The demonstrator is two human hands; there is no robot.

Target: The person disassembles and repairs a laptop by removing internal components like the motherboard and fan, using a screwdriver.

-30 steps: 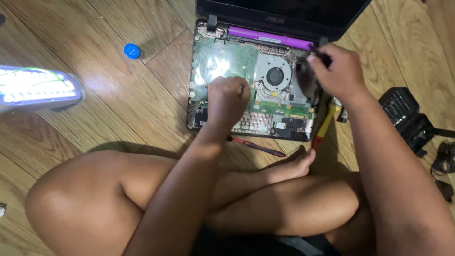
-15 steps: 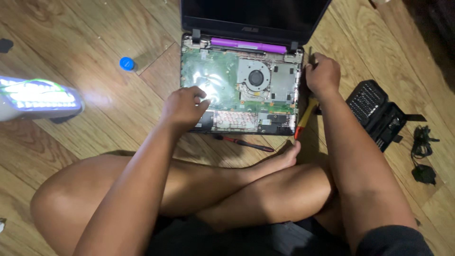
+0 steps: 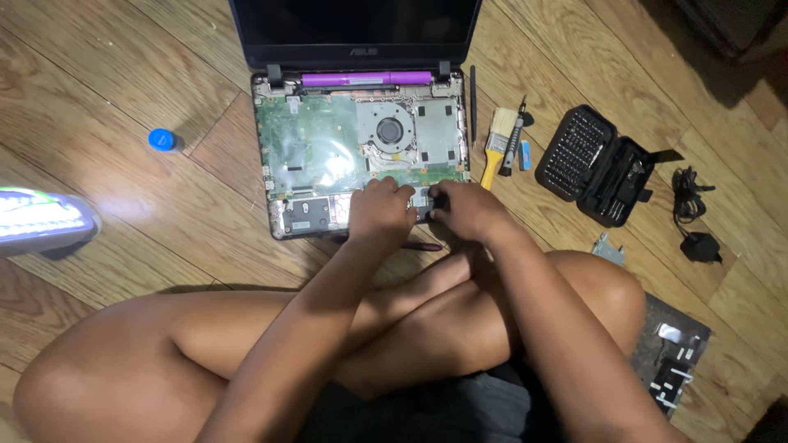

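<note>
An opened laptop (image 3: 328, 156) lies on the wooden floor with its green board, fan (image 3: 389, 131) and a purple strip by the hinge exposed. My left hand (image 3: 379, 210) rests with bent fingers on the laptop's front edge, fingertips hidden. My right hand (image 3: 465, 212) is right beside it. Its fingertips pinch a small dark part (image 3: 426, 202) at the front right of the board. Both hands meet over that part. My crossed legs fill the lower view.
Right of the laptop lie a black stick tool (image 3: 473, 105), a yellow-handled brush (image 3: 495, 146), a screwdriver (image 3: 514, 138) and an open bit case (image 3: 595, 164). A charger (image 3: 691, 215) lies further right. A blue cap (image 3: 162, 139) and a lit lamp (image 3: 43, 220) are left.
My left hand moved right along the laptop's front edge. My right hand left the laptop's right side and came down to meet it. The view shifted.
</note>
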